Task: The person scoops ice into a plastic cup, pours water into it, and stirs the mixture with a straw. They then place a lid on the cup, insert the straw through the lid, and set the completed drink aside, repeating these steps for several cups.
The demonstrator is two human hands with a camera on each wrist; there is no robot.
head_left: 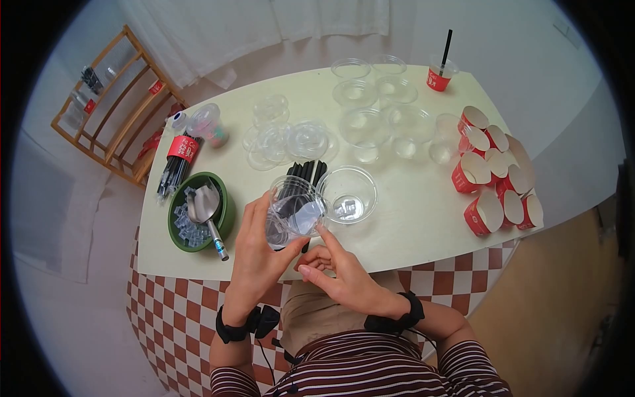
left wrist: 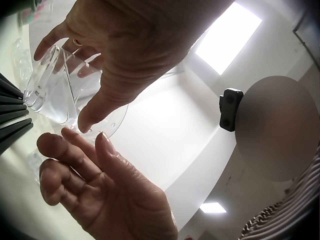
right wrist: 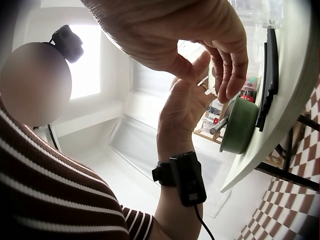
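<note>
My left hand (head_left: 256, 243) grips a clear plastic cup (head_left: 306, 216), its thumb on the near side and the other fingers round the far side. In the left wrist view the cup (left wrist: 59, 92) is tipped on its side above the table. Close by, my right hand (head_left: 344, 276) has loosely bent fingers and holds nothing; its index fingertip is right at the cup's rim. Black straws (head_left: 308, 171) lie in a bundle behind and beneath the held cup. Beside them another clear cup (head_left: 348, 208) stands upright on the table.
A green bowl (head_left: 228, 218) of clear packets with a metal scoop (head_left: 204, 202) stands left. Wrapped straws (head_left: 175, 169) lie behind it. Clear lids (head_left: 307, 139) and several clear cups (head_left: 366, 128) fill the back; red cup sleeves (head_left: 473, 172) stand right, below a finished drink cup (head_left: 438, 79).
</note>
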